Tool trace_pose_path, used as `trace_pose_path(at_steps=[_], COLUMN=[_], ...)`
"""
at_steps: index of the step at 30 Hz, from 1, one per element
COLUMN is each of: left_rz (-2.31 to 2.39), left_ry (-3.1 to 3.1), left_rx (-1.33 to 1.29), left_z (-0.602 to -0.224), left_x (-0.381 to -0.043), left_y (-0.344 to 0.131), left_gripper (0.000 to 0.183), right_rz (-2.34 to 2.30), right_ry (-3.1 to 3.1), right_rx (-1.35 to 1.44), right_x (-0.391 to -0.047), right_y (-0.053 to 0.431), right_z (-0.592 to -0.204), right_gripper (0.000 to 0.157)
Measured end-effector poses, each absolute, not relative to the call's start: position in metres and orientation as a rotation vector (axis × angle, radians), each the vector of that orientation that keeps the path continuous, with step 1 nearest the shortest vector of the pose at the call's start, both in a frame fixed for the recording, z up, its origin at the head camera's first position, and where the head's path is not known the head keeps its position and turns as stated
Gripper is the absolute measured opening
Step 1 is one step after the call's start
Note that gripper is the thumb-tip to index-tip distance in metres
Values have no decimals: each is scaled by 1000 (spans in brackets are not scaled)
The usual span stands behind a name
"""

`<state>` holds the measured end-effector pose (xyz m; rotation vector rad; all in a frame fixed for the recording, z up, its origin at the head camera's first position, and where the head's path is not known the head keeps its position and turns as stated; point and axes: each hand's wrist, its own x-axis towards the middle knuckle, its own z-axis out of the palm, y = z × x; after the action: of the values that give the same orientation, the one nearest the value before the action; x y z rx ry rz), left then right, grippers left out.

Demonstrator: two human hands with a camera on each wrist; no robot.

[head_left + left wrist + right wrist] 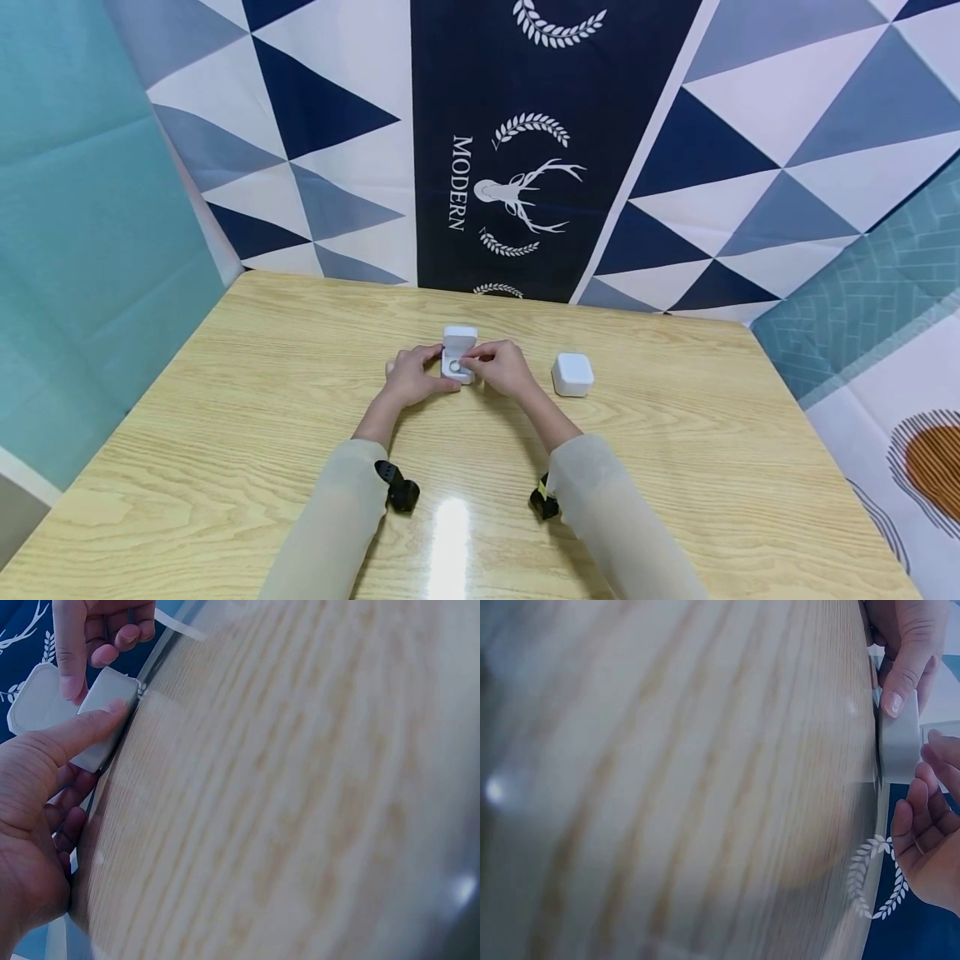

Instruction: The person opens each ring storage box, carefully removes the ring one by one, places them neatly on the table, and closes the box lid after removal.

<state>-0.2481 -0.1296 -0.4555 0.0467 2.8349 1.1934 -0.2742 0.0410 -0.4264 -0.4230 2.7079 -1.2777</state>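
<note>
A small white ring box [460, 335] stands with its lid raised at the far middle of the table. A ring [454, 366] sits in its pale lining. My left hand [410, 377] grips the box from the left, with the thumb [94, 726] pressed on its near side. From the right, my right hand [505, 367] reaches into the box, and its thumb and index finger pinch the ring. The right wrist view shows those fingertips together at the box opening, where the box wall [900, 742] hides the ring.
To the right on the wooden table [675, 467] stands a second white box [573, 374], with its lid down. A patterned cloth [330, 167] hangs behind the far table edge. A teal surface [97, 208] rises along the left.
</note>
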Motion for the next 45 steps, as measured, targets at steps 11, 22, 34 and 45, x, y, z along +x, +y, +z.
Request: trace_pose_path(at_steps=[11, 22, 34, 45], left_rz=[1185, 1190, 1194, 1198], left_ry=[2829, 2831, 2827, 2822], left_rx=[44, 39, 36, 36], left_z=[-455, -455, -455, -454], left_x=[-249, -249, -249, -249], left_y=[-130, -130, -130, -130], left_gripper=[78, 76, 77, 77], right_rz=[-1270, -1241, -1175, -1140], right_ry=[2711, 2733, 2750, 2716], right_rx=[-410, -396, -465, -491], right_x=[-276, -276, -280, -280], right_y=[37, 34, 31, 30], right_z=[-427, -427, -431, -431], right_gripper=[14, 14, 13, 14])
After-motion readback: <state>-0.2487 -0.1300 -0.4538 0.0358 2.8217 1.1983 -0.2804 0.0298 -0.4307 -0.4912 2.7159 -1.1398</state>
